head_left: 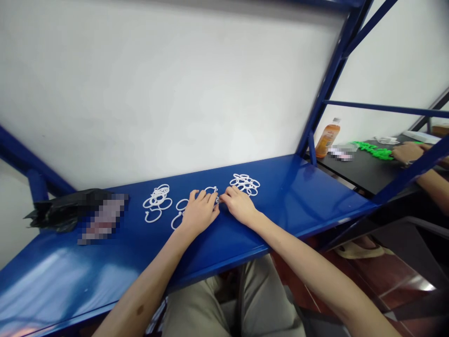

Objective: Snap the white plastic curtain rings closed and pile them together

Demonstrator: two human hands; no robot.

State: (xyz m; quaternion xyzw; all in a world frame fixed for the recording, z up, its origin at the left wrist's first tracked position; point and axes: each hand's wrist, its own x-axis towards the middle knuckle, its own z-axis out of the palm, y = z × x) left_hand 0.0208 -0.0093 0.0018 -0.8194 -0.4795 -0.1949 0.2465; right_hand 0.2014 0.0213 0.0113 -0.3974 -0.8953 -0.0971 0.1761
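My left hand (199, 211) is curled low over the table, its fingers closed on a white plastic ring (210, 188) that looks like a shower curtain ring. Close on the right, my right hand (240, 205) pinches at the same ring's side, thumb and forefinger together. The fingertips cover most of what lies between the hands. Loose white rings (182, 204) lie beside and partly under my left hand. Farther left is a pile of white rings (157, 196), some with open ends. Just behind my right hand rests a cluster of white rings (245, 184).
The blue metal table (280, 192) sits against a white wall between blue posts. A black plastic bag (63, 210) and a blurred-out item (104, 219) lie at the left. On a black table to the right are an orange drink bottle (328, 139), green pieces (377, 151) and another person's hand (409, 152).
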